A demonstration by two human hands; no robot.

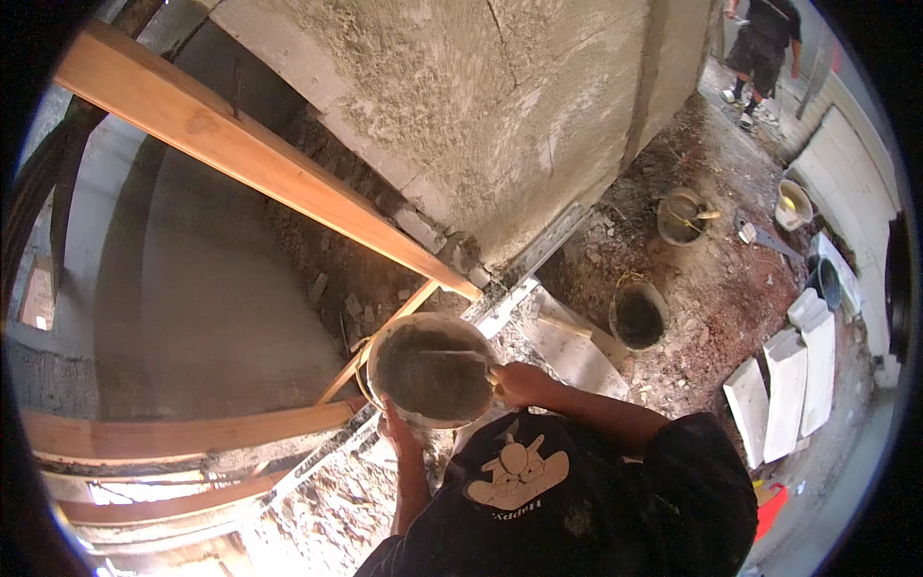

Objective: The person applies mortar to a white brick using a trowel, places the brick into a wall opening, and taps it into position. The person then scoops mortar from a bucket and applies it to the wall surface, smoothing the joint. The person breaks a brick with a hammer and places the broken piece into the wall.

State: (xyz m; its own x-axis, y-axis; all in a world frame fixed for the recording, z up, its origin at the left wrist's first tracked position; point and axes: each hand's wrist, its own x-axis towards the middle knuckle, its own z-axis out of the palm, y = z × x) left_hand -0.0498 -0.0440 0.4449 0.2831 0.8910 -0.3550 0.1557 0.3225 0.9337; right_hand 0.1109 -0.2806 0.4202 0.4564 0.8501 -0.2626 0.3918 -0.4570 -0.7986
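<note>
Grey wet mortar (423,380) fills much of a round bucket (376,387) in front of my body. My left hand (396,430) is closed on the bucket's near left rim, with the fingers partly hidden. At the right rim, my right hand (519,385) is wrapped round the handle of a trowel (452,354). Its flat blade lies over the mortar inside the bucket, covered in the same grey, so its outline is hard to make out.
A wooden beam (260,168) slants down from upper left to a rough plastered wall (519,115). On the rubble floor to the right stand a bucket (638,315), another bucket (663,219) and white panels (786,385). A person (764,48) is at the far right.
</note>
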